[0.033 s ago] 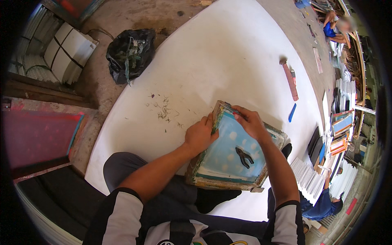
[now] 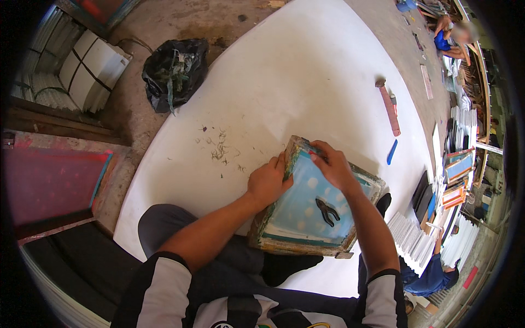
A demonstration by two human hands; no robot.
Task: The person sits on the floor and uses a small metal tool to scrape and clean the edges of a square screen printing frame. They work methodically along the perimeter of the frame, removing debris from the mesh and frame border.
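A screen printing frame (image 2: 266, 247) with worn wooden sides and light-blue mesh rests tilted across my lap. My left hand (image 2: 266, 179) is closed round its left side, thumb over the inner edge. At the top corner my right hand (image 2: 332, 167) is closed, fingertips pinched low over the mesh border. A tiny red spot shows at those fingertips; what they hold is too small to make out. Black-handled pliers (image 2: 327, 211) lie on the mesh below my right hand.
Thin dark scraps (image 2: 220, 150) lie on the white sheet (image 2: 306, 71). A hammer (image 2: 389, 109) and a blue strip (image 2: 392, 152) rest to the right. A black bag (image 2: 156, 90) stands far left, beside stacked white panels (image 2: 90, 68). Other people (image 2: 429, 280) sit at the right.
My right hand has shifted very slightly left along the frame's top corner, and a red spot now shows at its fingertips. The left hand and the pliers stay put.
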